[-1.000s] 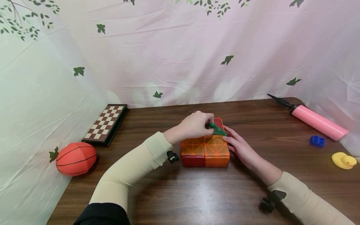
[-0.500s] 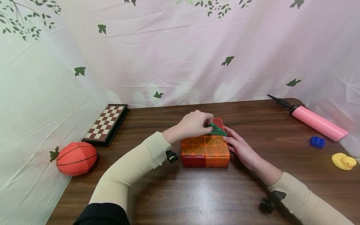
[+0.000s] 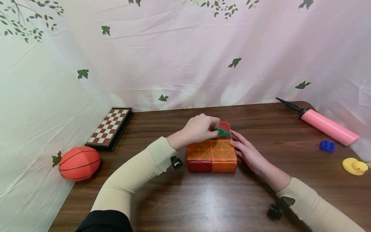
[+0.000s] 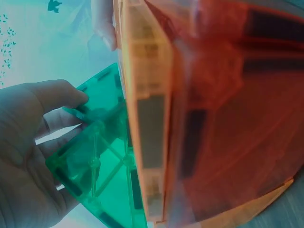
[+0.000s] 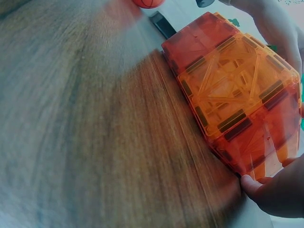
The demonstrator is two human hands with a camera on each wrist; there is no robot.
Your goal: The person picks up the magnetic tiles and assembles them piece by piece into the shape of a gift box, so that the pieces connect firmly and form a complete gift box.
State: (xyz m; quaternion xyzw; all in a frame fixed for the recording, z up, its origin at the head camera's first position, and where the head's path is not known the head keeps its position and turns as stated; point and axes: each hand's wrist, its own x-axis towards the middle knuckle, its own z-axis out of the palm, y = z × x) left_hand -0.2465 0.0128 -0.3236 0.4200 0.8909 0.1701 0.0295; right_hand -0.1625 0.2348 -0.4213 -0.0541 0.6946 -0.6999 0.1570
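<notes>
A low box of translucent red and orange magnetic tiles (image 3: 211, 156) sits mid-table. At its top, my left hand (image 3: 200, 128) pinches translucent green magnetic tiles (image 3: 223, 132) between thumb and fingers. The left wrist view shows the green tiles (image 4: 97, 164) slanting against an orange tile edge, with my left hand (image 4: 33, 128) around their outer side. My right hand (image 3: 247, 151) rests along the box's right side, fingers fairly straight. In the right wrist view, my right thumb (image 5: 254, 187) touches a lower corner of the box (image 5: 228, 85); the other fingers show partly through the tiles.
A folded chessboard (image 3: 108, 127) and a red ball (image 3: 79, 163) lie at the left of the brown table (image 3: 203, 199). To the right are a pink hand pump (image 3: 328, 125), a blue toy brick (image 3: 327, 146) and a yellow rubber duck (image 3: 354, 166). A printed curtain (image 3: 185, 58) hangs behind.
The green tiles have tilted slightly, their right tip now a little higher and further left. My left hand has shifted slightly left; the right hand and box look the same.
</notes>
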